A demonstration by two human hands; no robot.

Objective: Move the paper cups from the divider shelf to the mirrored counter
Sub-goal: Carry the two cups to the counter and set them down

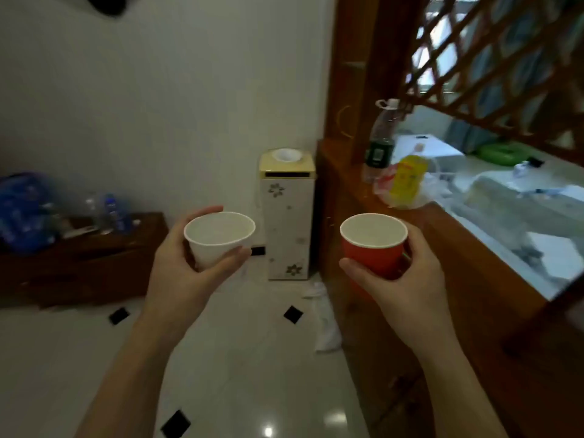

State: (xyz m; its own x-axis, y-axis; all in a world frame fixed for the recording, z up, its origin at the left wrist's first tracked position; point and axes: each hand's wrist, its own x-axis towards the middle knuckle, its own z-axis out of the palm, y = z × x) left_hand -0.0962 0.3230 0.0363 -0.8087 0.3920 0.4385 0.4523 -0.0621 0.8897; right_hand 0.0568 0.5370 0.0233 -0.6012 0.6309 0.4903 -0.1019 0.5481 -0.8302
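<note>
the wooden divider (363, 74) with its lattice stands at the right, and its shelf (343, 181) runs close by the right forearm; which surface is the mirrored counter i cannot tell, so a wrong set-down is possible; the glossy tiled floor (246, 358) looks slick, and a crumpled white bag (325, 324) lying on it beside the divider could catch a foot while the eyes are on the cups; a clear bottle (380, 143) stands upright on the shelf, and a careless elbow might topple it; the left hand (177, 273) grasps the white paper cup (218, 238), fingers and thumb curled round its wall; the right hand (398, 286) grasps the red paper cup (373, 248) likewise; both cups are upright, in the air, well apart, off the shelf; thin paper may buckle if squeezed, or slip if held slack.
</note>
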